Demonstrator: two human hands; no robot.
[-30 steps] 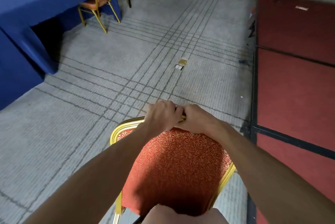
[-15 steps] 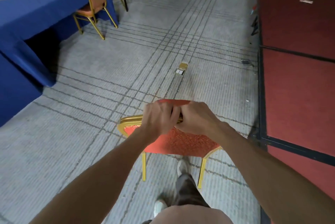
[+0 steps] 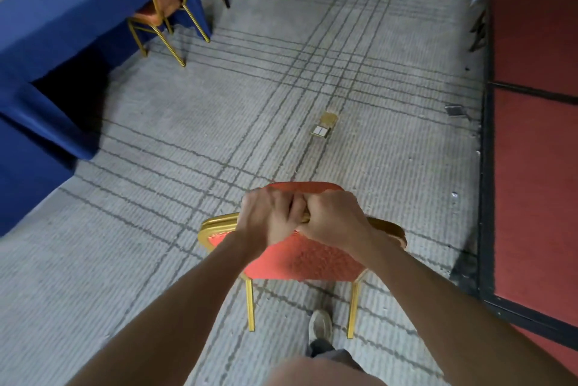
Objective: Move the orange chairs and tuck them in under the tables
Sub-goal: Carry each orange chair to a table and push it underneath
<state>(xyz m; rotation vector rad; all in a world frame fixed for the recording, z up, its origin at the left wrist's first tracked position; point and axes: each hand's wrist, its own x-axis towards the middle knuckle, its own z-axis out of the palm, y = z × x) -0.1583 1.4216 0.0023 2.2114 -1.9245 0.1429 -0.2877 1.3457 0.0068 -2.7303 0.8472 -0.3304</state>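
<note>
Carrying is our step: left hand (image 3: 269, 220) and right hand (image 3: 335, 219) grip the top rail of the chair (image 3: 301, 259), seemingly lifted off the floor (image 3: 281, 88); next we swing it left toward the table (image 3: 62, 19).

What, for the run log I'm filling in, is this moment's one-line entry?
orange chair: apart from blue table | left hand: grips its top rail | right hand: grips same rail | tuck-in: not yet done
</note>
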